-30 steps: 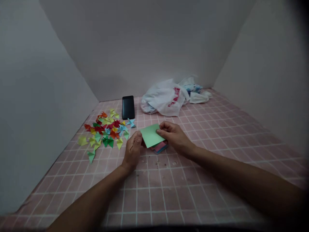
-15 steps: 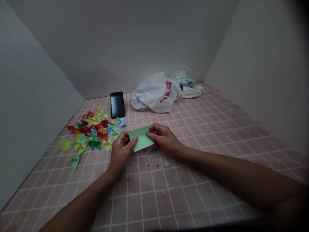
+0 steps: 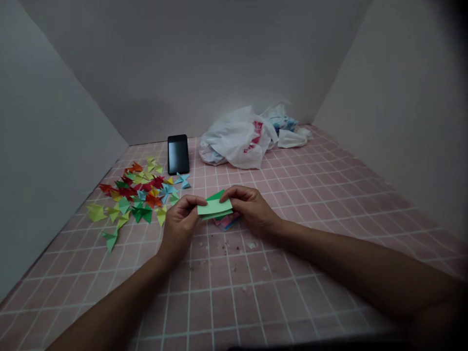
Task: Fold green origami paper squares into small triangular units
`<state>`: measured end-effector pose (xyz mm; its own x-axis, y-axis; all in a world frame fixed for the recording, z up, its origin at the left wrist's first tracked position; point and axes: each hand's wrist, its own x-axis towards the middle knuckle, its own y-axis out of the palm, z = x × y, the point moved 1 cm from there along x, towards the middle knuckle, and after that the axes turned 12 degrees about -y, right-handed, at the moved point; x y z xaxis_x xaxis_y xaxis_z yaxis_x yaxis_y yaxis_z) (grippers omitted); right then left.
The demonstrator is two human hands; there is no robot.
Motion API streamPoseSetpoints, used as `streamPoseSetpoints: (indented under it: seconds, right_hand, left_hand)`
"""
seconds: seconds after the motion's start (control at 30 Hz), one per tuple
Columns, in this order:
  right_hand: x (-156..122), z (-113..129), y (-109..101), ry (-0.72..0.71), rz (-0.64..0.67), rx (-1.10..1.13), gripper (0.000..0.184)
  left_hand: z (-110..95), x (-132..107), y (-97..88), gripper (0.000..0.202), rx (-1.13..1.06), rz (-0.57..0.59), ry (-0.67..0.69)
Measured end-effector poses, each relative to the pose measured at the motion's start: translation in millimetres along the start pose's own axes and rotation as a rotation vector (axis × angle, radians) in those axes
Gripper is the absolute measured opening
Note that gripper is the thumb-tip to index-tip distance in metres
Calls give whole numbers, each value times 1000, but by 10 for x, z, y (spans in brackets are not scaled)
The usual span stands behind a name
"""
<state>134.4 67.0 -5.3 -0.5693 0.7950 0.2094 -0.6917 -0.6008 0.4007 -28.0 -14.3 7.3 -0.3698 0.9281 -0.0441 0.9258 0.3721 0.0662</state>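
A light green paper sheet (image 3: 215, 206) is held just above the pink tiled surface, folded over on itself. My left hand (image 3: 180, 225) pinches its left end, fingers closed. My right hand (image 3: 249, 208) grips its right end from above, fingers closed. Under the sheet lies a small stack of coloured papers (image 3: 226, 222), pink and blue edges showing, mostly hidden by the sheet and my right hand.
A pile of folded paper shapes (image 3: 137, 195) in red, green, yellow and blue lies to the left. A black phone (image 3: 178, 154) lies behind it. White plastic bags (image 3: 241, 139) sit at the back. Grey walls close in on three sides. Small crumbs (image 3: 234, 247) dot the tiles.
The green sheet has been folded over, from an open flat sheet to a narrow doubled strip. Both hands stayed on its ends. The view shifted slightly.
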Motion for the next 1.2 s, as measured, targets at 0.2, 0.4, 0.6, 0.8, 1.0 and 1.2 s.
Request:
streamPoseSetpoints:
  seconds: [0.2, 0.4, 0.6, 0.8, 1.0, 1.2]
  right_hand:
    - [-9, 43, 11, -31, -25, -6, 8]
    - [-12, 92, 9, -116, 7, -101, 9]
    - [-43, 96, 18, -84, 126, -168, 11]
    - [-34, 43, 21, -67, 117, -105, 11]
    - [-26, 26, 26, -16, 94, -87, 22]
    - [-33, 31, 40, -36, 120, -81, 17]
  left_hand:
    - [-43, -34, 5, 3, 73, -10, 47]
    - [15, 14, -18, 20, -117, 47, -135]
    - [-1, 23, -3, 31, 127, 169, -258]
    - [-50, -26, 46, 36, 234, 193, -205]
    - [-127, -42, 63, 28, 382, 116, -34]
    - [-130, -45, 82, 30, 466, 194, -37]
